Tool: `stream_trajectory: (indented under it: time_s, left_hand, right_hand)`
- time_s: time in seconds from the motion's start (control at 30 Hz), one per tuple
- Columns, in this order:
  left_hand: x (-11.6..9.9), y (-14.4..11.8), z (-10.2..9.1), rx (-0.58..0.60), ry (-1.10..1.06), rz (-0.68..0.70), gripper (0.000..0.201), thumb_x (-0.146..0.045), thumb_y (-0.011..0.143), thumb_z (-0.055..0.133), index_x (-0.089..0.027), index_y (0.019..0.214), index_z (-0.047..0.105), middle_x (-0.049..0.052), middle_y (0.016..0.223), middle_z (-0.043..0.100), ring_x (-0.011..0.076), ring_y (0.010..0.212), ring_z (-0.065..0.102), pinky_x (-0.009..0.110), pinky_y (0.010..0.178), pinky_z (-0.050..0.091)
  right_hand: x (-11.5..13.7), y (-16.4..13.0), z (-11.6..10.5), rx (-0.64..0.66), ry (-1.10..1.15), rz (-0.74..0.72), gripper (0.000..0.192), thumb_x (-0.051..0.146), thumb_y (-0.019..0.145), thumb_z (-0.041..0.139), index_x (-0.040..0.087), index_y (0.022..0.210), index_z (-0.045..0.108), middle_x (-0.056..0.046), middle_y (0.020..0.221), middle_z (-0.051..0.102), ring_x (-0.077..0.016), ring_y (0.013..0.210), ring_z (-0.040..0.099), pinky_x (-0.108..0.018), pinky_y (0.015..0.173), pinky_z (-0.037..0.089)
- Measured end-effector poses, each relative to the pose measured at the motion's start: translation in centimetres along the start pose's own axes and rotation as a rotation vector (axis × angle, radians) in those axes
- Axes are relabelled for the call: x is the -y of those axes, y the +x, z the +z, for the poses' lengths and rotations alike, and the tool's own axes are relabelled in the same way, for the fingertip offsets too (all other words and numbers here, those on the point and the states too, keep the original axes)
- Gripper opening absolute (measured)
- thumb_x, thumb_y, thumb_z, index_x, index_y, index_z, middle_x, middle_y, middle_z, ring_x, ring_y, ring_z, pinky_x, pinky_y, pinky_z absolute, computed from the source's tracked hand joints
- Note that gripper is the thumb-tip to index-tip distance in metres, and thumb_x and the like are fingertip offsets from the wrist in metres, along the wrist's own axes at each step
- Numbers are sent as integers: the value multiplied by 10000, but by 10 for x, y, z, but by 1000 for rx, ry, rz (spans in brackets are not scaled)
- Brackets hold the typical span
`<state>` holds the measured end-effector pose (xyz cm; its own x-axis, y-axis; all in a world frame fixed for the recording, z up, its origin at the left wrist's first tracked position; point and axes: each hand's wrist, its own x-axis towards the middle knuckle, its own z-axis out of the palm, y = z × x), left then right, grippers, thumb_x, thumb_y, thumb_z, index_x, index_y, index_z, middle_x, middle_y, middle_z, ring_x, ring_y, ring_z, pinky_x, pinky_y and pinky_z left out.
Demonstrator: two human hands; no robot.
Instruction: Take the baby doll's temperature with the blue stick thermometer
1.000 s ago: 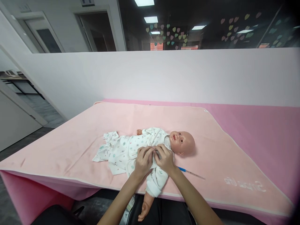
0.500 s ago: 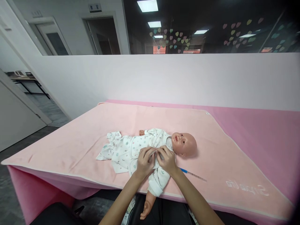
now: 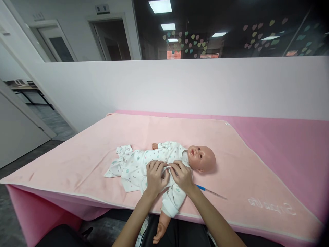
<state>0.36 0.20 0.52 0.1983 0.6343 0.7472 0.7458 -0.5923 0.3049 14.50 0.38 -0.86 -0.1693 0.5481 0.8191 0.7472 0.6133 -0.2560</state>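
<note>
Both hands met on the chest of the baby doll (image 3: pixel 180 161): my left hand (image 3: pixel 155 176) and right hand (image 3: pixel 183 175) pinched the front edges of its printed white garment (image 3: pixel 133 164) together, fingertips nearly touching. I judged the closure needed small, even tugs, keeping the fabric flat against the body. Beyond my right hand lay the doll's bare head; a thin blue-tipped stick (image 3: pixel 210 191) rested just beside my right wrist. One doll arm hung over the near edge of the pink blanket (image 3: pixel 77 161) beneath my wrists.

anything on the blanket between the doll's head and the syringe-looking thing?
Nothing: head view shows bare pink blanket between the doll's head and the thin blue-tipped tool.
</note>
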Motion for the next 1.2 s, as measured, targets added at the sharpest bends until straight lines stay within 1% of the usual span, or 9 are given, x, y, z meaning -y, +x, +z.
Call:
stream_trajectory:
  time_s: [0.1, 0.2, 0.37, 0.57, 0.83, 0.97, 1.07, 1.13, 1.2]
  left_hand:
    - [-1, 1, -1, 16, 18, 9, 138, -174, 769, 508, -198, 870, 598, 63, 864, 613, 226, 845, 527, 415, 839, 358]
    - [0, 2, 0, 34, 23, 11, 159, -188, 771, 509, -193, 901, 600, 70, 883, 614, 226, 839, 530, 413, 832, 362]
    - [3, 0, 2, 38, 7, -5, 154, -179, 780, 508, -190, 908, 593, 66, 886, 614, 223, 839, 528, 390, 791, 374]
    - [7, -3, 3, -13, -53, -11, 120, -183, 804, 506, -198, 877, 600, 53, 871, 615, 207, 830, 536, 384, 795, 384]
    - [8, -4, 3, -66, -54, 12, 167, -166, 802, 511, -210, 907, 632, 49, 900, 635, 204, 867, 549, 377, 817, 396]
    - [5, -3, -1, -130, -47, 17, 158, -155, 777, 494, -207, 834, 632, 52, 868, 630, 210, 852, 543, 386, 814, 386]
    - [5, -5, -3, -159, -46, -10, 165, -145, 759, 457, -198, 747, 613, 55, 823, 617, 214, 830, 526, 394, 800, 369]
    - [5, -6, -3, -153, -36, -42, 165, -140, 752, 446, -194, 724, 600, 55, 802, 611, 215, 819, 514, 395, 796, 357]
    - [5, -6, -3, -108, -21, -40, 153, -147, 752, 454, -194, 737, 599, 52, 799, 614, 217, 819, 510, 397, 802, 348]
  right_hand:
    - [1, 0, -1, -8, -14, 1, 170, 196, 873, 476, 188, 936, 633, -50, 874, 621, -99, 718, 596, -194, 585, 436]
    - [2, 0, -1, -18, -11, 0, 166, 207, 864, 485, 185, 928, 636, -55, 907, 621, -99, 746, 602, -190, 611, 450]
    - [3, 0, -1, -14, 14, -11, 174, 210, 865, 484, 183, 953, 632, -60, 902, 632, -114, 780, 611, -204, 652, 469]
    - [2, 0, -1, 21, 2, -43, 181, 196, 872, 485, 188, 973, 634, -57, 851, 643, -132, 756, 600, -233, 644, 452]
    - [3, 0, -2, 32, -3, -49, 150, 183, 876, 488, 177, 944, 621, -49, 836, 643, -128, 755, 596, -227, 641, 440]
    - [4, 1, -2, 29, -2, -41, 130, 179, 873, 487, 172, 904, 613, -43, 816, 635, -122, 746, 590, -223, 644, 437]
    - [4, 1, -1, 25, 10, -38, 114, 172, 857, 497, 172, 883, 608, -38, 807, 629, -122, 744, 587, -220, 637, 428]
    - [4, 0, -1, 18, 17, -35, 103, 167, 845, 507, 174, 870, 607, -34, 803, 625, -123, 738, 583, -221, 631, 420]
    - [3, 0, -1, 19, 15, -33, 101, 165, 839, 513, 175, 867, 610, -31, 801, 622, -121, 729, 579, -221, 623, 414]
